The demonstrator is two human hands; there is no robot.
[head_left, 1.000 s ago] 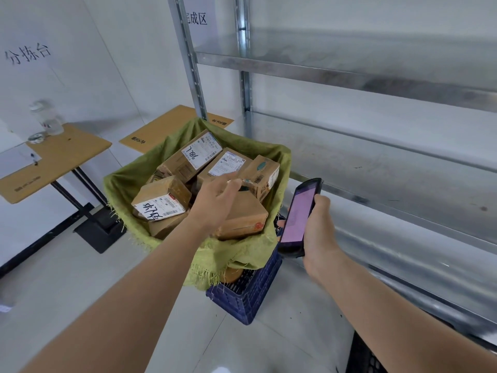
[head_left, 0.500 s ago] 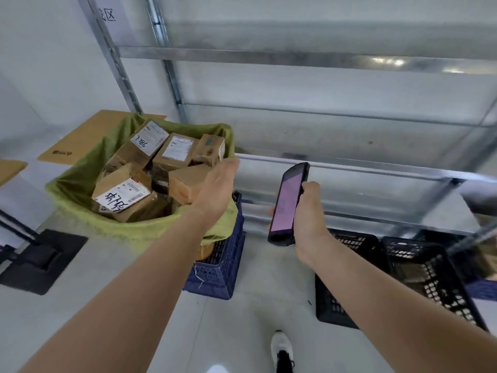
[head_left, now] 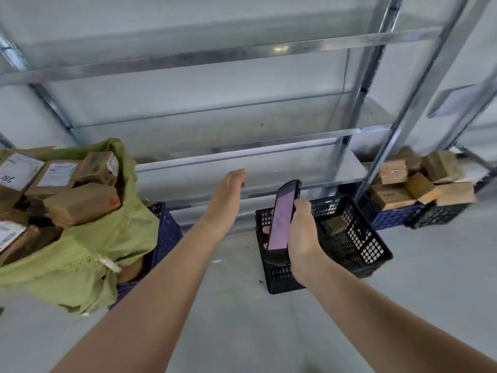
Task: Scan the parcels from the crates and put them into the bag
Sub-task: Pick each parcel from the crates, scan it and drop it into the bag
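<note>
A green woven bag (head_left: 107,238) at the left holds several cardboard parcels, among them a plain brown one (head_left: 80,203) on top. My left hand (head_left: 226,200) hangs open and empty in mid-air, right of the bag. My right hand (head_left: 302,235) grips a black handheld scanner (head_left: 282,222) with a lit pink screen, above a black crate (head_left: 360,249). One small parcel (head_left: 334,226) lies inside that crate. Farther right, more parcels (head_left: 419,179) are piled in a blue crate (head_left: 390,218) and a black one (head_left: 438,215).
A blue crate (head_left: 166,232) sits under the bag. A metal shelving rack (head_left: 242,152) spans the back, with its uprights (head_left: 376,157) standing between the crates. The floor is pale grey.
The view has swung right from the bag to the crates. My left hand let go of the brown parcel in the bag and moved right, now empty. The scanner stays in my right hand.
</note>
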